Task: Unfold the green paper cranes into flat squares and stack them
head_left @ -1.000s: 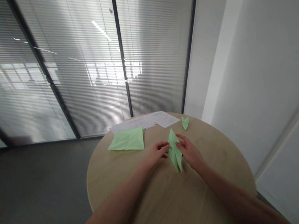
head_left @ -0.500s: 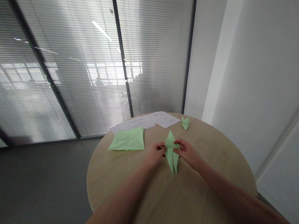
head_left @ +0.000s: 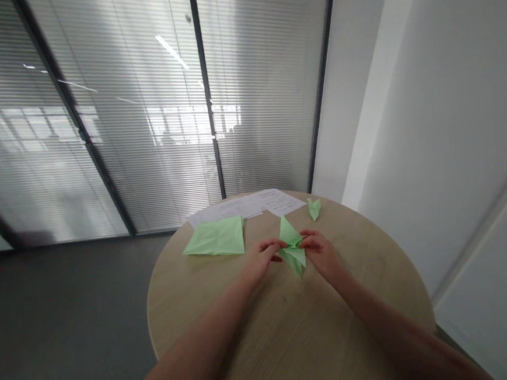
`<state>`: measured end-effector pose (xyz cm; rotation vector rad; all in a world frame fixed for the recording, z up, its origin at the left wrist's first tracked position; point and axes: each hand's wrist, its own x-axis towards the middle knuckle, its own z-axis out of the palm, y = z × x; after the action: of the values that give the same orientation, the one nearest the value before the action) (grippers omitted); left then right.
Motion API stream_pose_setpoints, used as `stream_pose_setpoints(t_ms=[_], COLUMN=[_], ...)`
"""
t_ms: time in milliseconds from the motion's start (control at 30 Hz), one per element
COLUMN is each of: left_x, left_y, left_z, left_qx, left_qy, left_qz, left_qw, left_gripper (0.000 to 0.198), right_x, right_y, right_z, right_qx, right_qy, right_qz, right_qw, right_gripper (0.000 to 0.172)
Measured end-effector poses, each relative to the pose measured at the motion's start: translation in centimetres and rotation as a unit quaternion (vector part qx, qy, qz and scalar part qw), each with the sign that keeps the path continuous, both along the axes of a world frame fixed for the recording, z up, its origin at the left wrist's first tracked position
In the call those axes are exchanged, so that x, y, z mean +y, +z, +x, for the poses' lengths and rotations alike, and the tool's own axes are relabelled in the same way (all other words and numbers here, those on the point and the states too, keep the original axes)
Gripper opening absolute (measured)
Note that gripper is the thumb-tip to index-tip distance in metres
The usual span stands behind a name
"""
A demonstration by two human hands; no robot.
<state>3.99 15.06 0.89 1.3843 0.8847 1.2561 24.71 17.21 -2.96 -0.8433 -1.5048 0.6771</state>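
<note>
Between my two hands is a piece of folded green paper [head_left: 288, 232], with one point toward the far side and creased flaps toward me. My left hand [head_left: 263, 258] pinches its left edge between thumb and fingers. On the opposite edge, my right hand [head_left: 321, 254] grips the paper near its middle, fingers bent. The paper is held just over the round wooden table [head_left: 291, 339]; whether it touches the top I cannot tell.
A larger folded green sheet [head_left: 215, 237] lies to the left. Behind it, printed white papers [head_left: 276, 200] overlap near the far edge. A small green folded paper figure [head_left: 314, 208] sits at the far right. A glass partition with blinds [head_left: 167, 103] stands beyond.
The two long narrow points that faced me no longer show; the paper's near part has opened into wider flaps. Both hands have shifted slightly and still grip its sides.
</note>
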Motion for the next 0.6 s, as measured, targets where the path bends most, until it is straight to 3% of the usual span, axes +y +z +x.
stream_pose_setpoints(t_ms=[400, 600], left_x=[0.7, 0.8], left_y=[0.3, 0.8], left_z=[-0.3, -0.9], left_qx=[0.001, -0.028], left_qy=[0.070, 0.117], left_qz=[-0.023, -0.024], left_qw=[0.997, 0.992], left_gripper=[0.023, 0.029], right_x=[-0.2, -0.9], right_y=[0.6, 1.0], right_z=[0.1, 0.0], right_qx=[-0.023, 0.063], right_qy=[-0.020, 0.078], right_qz=[0.013, -0.111], right_qw=[0.999, 0.989], right_gripper=[0.009, 0.020])
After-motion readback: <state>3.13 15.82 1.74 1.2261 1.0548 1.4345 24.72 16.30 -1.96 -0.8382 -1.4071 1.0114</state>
